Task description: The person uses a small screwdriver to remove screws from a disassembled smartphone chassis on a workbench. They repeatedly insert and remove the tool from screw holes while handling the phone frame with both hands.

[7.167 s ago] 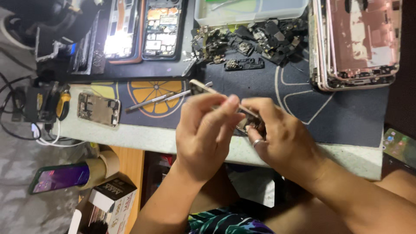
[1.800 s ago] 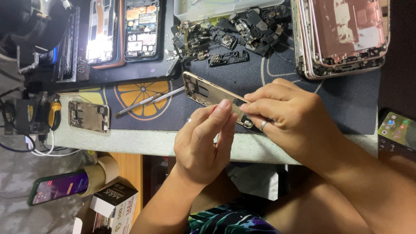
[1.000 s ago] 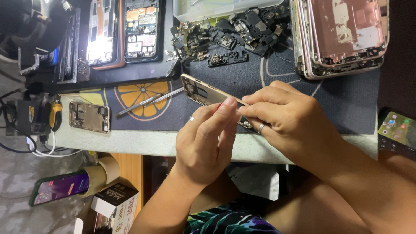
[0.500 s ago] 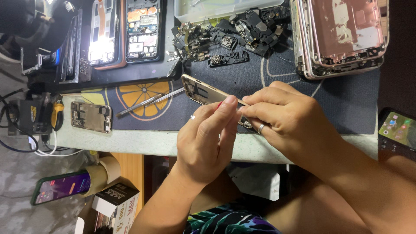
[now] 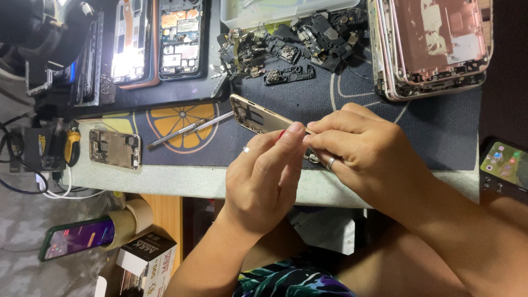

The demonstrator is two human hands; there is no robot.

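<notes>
Since the frame half a sec before, almost nothing had shifted: both hands stayed put on the gold phone frame point(image 5: 263, 117), same tilt. Its long axis ran diagonally, free end pointing up-left toward the pile of black small parts point(image 5: 291, 47), near end buried under the fingers; it sat over the dark work mat point(image 5: 440, 132), just right of the orange-slice print. Left hand point(image 5: 261, 181) had fingers curled nearly closed, thumb & index tip pinched at the frame's near edge. Right hand point(image 5: 366, 154), ring on one finger, was closed over the same end, fingertips meeting the left's; whether it held a tool, can't tell. Metal tweezers point(image 5: 187, 129) lay on the mat, just left of the frame, untouched.
</notes>
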